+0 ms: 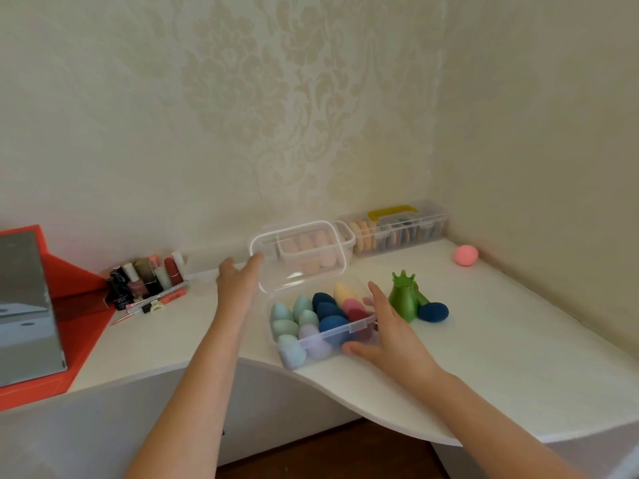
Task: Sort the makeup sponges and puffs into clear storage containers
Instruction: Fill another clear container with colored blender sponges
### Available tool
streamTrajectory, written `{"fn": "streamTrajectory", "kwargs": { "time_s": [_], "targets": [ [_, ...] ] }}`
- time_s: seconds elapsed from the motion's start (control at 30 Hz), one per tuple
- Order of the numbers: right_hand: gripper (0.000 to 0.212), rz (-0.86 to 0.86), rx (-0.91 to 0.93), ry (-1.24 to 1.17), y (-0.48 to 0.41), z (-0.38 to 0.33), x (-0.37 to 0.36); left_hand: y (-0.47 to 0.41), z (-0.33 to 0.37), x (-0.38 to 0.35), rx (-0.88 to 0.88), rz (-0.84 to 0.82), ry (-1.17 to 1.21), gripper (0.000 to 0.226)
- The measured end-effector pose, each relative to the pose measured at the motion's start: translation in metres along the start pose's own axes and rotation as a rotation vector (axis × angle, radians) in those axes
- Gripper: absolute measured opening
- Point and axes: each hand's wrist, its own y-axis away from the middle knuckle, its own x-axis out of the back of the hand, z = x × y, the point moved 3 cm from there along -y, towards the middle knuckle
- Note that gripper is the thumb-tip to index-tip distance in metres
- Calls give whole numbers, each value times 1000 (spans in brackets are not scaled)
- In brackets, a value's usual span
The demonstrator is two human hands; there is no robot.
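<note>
**Lid up, both hands on the sponge box**

The clear box (327,336) sits at centre frame on the white desk (491,347), packed with egg-shaped sponges (328,311) in green, blue, lilac, pink and yellow. Its long axis runs left to right, rising slightly toward the right. The lid (301,274) stands open along the far long edge, tilted up and away.

The left hand (238,281) is the nearer one to the lid. Its fingers (255,261) are stretched out, loosely together, touching the lid's upper left corner, not curled round it. The right hand (390,326) lies against the box's right end, fingers straight and slightly spread, thumb along the near wall. It appears to be steadying the box rather than gripping it.

Closing looks like the next move: the lid must swing down toward the near wall, and the tallest sponges may get in its way.

One dark blue sponge (434,312) lies loose at right of centre, just beyond a green stand (404,302) that sits between it and the right hand. A pink ball (466,255) rests further up and right. Two more clear containers (432,223) line the back wall, and nail polish bottles (145,278) stand at left.
</note>
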Motion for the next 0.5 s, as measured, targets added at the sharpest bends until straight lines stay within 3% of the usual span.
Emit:
{"fn": "streamTrajectory", "kwargs": {
  "time_s": [0.1, 0.27, 0.33, 0.5],
  "targets": [
    [101, -15, -9, 0, -3, 3, -2, -9, -13, -3, 252, -241, 451, 47],
    [103, -11, -20, -5, -4, 9, -3, -13, -11, -2, 231, -358, 686, 53],
    [105, 7, -4, 2, -4, 9, -2, -9, 0, -3, 124, -469, 513, 50],
    [106, 52, 44, -18, -2, 9, -2, 16, 15, 5, -153, -837, -367, 35]
  ]
}}
